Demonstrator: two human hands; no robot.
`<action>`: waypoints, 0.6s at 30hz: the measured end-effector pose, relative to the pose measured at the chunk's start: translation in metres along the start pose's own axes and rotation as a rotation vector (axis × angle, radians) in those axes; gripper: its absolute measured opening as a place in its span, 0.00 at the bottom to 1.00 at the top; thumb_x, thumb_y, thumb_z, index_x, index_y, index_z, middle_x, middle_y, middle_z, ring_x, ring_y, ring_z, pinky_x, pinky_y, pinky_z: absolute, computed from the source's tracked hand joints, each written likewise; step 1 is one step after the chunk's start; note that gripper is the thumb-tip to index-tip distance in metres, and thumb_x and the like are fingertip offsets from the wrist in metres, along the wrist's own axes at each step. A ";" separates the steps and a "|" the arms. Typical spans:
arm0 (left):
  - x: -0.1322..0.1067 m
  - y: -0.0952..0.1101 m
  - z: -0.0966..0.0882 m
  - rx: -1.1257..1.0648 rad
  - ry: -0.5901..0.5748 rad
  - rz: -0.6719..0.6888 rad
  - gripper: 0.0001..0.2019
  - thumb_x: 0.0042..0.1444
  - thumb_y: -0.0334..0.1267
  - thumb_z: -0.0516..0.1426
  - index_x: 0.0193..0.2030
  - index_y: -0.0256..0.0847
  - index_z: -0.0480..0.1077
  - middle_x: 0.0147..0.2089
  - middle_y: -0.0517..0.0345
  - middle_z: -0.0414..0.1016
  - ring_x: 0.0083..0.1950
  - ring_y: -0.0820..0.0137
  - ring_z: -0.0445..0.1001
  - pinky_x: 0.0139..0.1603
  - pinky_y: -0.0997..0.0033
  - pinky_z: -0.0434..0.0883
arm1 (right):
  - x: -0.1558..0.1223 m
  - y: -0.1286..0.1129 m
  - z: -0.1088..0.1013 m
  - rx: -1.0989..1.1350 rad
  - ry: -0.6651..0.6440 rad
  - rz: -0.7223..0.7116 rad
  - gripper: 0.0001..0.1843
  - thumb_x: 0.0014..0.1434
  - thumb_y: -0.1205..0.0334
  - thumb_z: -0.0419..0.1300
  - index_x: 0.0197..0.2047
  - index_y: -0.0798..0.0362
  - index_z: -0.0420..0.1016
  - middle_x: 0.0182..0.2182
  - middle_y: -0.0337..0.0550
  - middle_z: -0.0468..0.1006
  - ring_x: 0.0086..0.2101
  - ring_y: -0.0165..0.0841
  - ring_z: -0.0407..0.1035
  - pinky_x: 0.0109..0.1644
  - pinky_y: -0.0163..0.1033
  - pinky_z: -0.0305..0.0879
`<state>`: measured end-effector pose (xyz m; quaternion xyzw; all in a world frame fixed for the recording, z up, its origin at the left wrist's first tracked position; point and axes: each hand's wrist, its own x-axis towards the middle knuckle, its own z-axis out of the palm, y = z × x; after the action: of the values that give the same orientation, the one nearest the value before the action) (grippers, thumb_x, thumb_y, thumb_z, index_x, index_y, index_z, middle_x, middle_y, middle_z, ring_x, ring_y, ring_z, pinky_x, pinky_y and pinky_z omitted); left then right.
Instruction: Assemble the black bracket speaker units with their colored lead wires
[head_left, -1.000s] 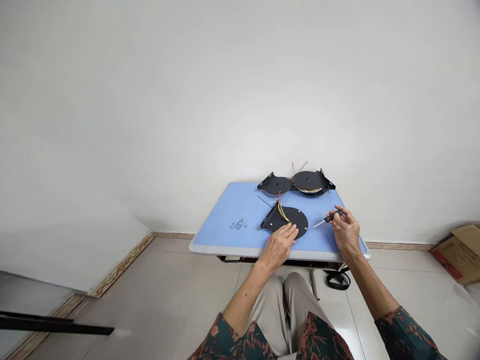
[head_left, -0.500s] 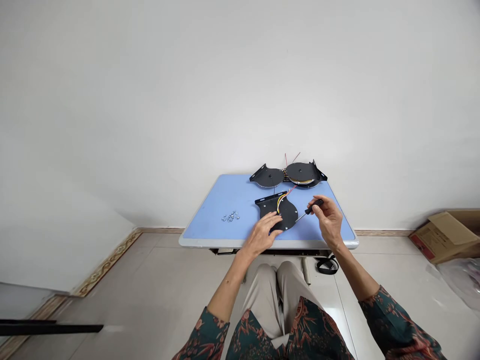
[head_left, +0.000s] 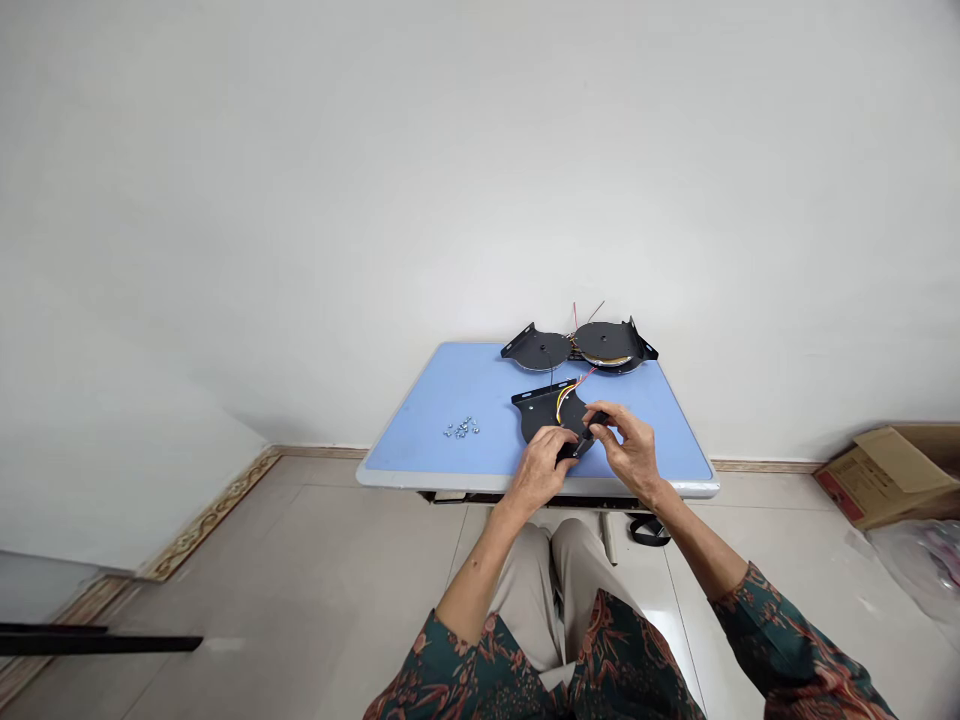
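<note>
My right hand (head_left: pixel 631 450) is closed around the black handle of a screwdriver (head_left: pixel 598 419), which slants down and left to the front part of a black metal plate (head_left: pixel 536 420). My left hand (head_left: pixel 541 465) grips this plate at its front edge, fingers on top and thumb at the near side, close by the screwdriver's tip. The fingers partly hide the tip and any screw under it. Yellow, white and red wires (head_left: pixel 564 398) come out of the plate's middle. Its slotted bent flange faces away from me.
Several small silver screws (head_left: pixel 462 429) lie loose on the blue table (head_left: pixel 420 400), left of the plate. Behind, near the wall, are another black plate (head_left: pixel 536 350) and a stacked round assembly (head_left: pixel 606 342) with thin wires. A cardboard box (head_left: pixel 889 475) sits on the floor at right.
My right hand has moved left with the screwdriver, bringing its tip from the plate's right edge to the front part. My left hand has shifted slightly right, its fingers now nearer the tip.
</note>
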<state>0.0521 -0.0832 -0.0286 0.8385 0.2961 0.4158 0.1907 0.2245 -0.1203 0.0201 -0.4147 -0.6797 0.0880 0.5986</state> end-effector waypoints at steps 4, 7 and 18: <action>0.001 0.001 0.000 -0.002 0.020 0.023 0.08 0.57 0.26 0.60 0.42 0.43 0.72 0.48 0.51 0.80 0.54 0.60 0.75 0.58 0.55 0.74 | 0.006 -0.002 0.000 -0.028 -0.061 -0.031 0.12 0.67 0.63 0.57 0.51 0.46 0.78 0.37 0.42 0.83 0.36 0.34 0.76 0.41 0.41 0.75; 0.001 0.001 0.000 0.003 0.031 0.024 0.08 0.57 0.26 0.61 0.41 0.43 0.72 0.48 0.51 0.80 0.54 0.60 0.75 0.57 0.55 0.75 | 0.012 -0.004 0.000 -0.004 -0.143 -0.051 0.15 0.65 0.67 0.55 0.51 0.46 0.77 0.38 0.42 0.83 0.36 0.33 0.76 0.42 0.40 0.74; 0.004 0.003 0.001 0.014 0.036 -0.055 0.06 0.56 0.28 0.64 0.37 0.43 0.73 0.46 0.53 0.81 0.52 0.60 0.76 0.55 0.57 0.74 | 0.023 -0.006 0.000 0.029 -0.281 0.020 0.13 0.66 0.63 0.58 0.52 0.46 0.77 0.38 0.40 0.82 0.33 0.32 0.74 0.39 0.37 0.72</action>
<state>0.0563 -0.0825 -0.0252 0.8237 0.3253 0.4235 0.1909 0.2230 -0.1087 0.0409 -0.3965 -0.7513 0.1609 0.5025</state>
